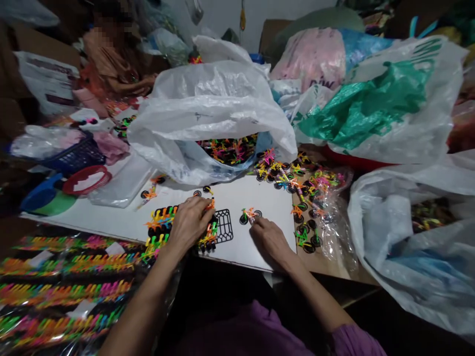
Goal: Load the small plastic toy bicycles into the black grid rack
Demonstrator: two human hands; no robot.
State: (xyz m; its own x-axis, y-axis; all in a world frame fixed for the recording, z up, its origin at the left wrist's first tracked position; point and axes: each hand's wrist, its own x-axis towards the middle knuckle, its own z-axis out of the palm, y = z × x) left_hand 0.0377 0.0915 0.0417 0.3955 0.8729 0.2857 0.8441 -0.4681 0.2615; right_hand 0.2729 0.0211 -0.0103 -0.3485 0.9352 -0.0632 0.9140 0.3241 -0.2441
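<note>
On the white board, my left hand (191,220) rests over rows of small colourful toy bikes (159,225), its fingers bent at their right end; what they grip is hidden. Those bikes stand along a black plastic grid (224,225), whose bare right part shows. To the right of the grid, my right hand (269,237) has its fingertips closed at the lower edge of an orange and pink toy bike with black wheels (249,215). Another orange bike (149,193) lies at the left behind the rows.
A large white bag (218,113) of toy bikes stands behind the board. Loose bikes (274,170) are heaped at its right. Packed rows (67,287) lie lower left, baskets (87,179) at left, an open bag (415,188) at right. A person (118,64) sits back left.
</note>
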